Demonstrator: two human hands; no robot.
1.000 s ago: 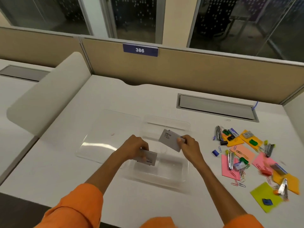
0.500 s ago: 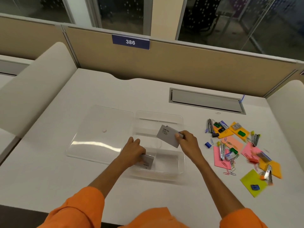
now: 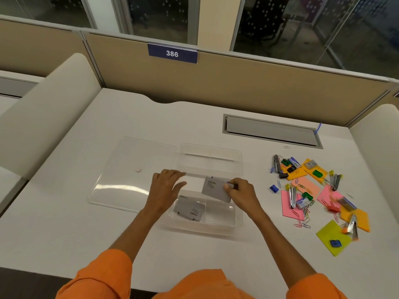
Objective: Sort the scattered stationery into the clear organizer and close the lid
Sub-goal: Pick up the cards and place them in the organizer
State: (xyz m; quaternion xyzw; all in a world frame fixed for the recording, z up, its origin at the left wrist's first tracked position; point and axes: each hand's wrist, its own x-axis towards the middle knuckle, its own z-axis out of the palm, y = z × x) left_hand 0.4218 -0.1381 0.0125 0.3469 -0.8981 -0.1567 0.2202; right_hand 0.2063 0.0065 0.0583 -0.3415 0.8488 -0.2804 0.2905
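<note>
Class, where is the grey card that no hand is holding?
In the head view the loose grey card lies in the near-left compartment of the clear organizer, near the left hand, left of the held card in the right hand.

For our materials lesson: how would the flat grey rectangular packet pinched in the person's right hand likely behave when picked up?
The flat grey rectangular packet is probably stiff: the right hand pinches one edge, yet it shows no droop. It is likely light, since a pinch alone carries it. Being flat, it should not roll.
</note>
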